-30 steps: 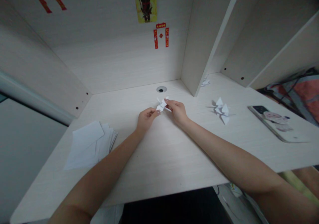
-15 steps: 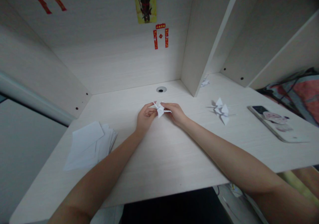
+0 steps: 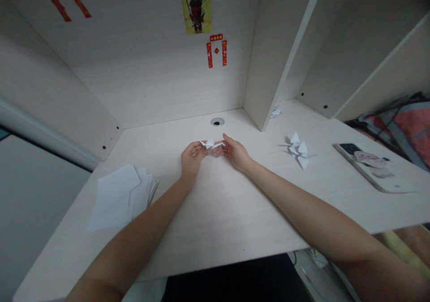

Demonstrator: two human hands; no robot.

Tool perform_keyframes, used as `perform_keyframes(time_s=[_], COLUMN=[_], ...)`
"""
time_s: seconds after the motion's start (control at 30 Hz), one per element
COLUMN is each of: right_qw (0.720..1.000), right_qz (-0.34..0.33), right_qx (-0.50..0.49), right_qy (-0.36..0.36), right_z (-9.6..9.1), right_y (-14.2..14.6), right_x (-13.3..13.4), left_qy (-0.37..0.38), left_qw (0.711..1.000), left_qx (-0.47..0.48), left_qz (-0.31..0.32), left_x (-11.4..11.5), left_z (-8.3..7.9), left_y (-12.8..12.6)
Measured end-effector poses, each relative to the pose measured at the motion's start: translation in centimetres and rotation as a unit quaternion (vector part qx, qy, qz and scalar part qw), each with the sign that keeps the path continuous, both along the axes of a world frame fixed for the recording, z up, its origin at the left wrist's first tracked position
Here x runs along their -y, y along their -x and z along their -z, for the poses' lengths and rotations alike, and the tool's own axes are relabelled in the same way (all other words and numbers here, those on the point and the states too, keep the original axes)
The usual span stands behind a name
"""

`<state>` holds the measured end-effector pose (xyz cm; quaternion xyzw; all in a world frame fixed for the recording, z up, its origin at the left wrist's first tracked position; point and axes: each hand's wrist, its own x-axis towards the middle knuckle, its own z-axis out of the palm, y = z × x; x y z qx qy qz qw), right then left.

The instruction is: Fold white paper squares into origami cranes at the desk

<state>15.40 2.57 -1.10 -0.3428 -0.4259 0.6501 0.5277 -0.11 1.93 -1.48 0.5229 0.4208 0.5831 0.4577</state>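
Brightness: dim and greyish, even along the counter
Light: soft, diffuse, direction unclear
Shadows: faint, under the shelf
Glare: slight sheen on the phone
Blur: mild softness over the paper crane
Distortion: wide-angle stretching toward the counter's outer edges

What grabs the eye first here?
A small white folded-paper crane sits at centre, held between the left hand and right hand over a pale wood-grain desk. To the right lie more white paper cranes, and to the left a loose stack of white paper sheets. High on the back wall hangs a yellow-and-red poster.
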Motion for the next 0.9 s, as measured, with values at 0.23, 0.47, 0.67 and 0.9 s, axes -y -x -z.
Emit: perform_keyframes(time_s=[0.23,0.47,0.67,0.9], right_qw=[0.99,0.987,0.979,0.816], right_qz=[0.018,0.059,0.107,0.289], right_qx=[0.102,0.112,0.129,0.354], right_qy=[-0.098,-0.099,-0.117,-0.353], right_z=[0.5,0.4,0.7,-1.0], right_y=[0.4,0.7,0.9,-0.1], right_x=[0.5,0.6,0.6,2.4], left_qy=[0.025,0.016,0.022,0.024], left_qw=[0.999,0.999,0.999,0.999], left_qx=[-0.007,-0.009,-0.006,0.006], left_qz=[-0.042,-0.036,-0.043,-0.041], left_x=[-0.2,-0.1,-0.2,0.0], left_z=[0.1,0.1,0.1,-0.2], left_y=[0.2,0.0,0.0,0.0])
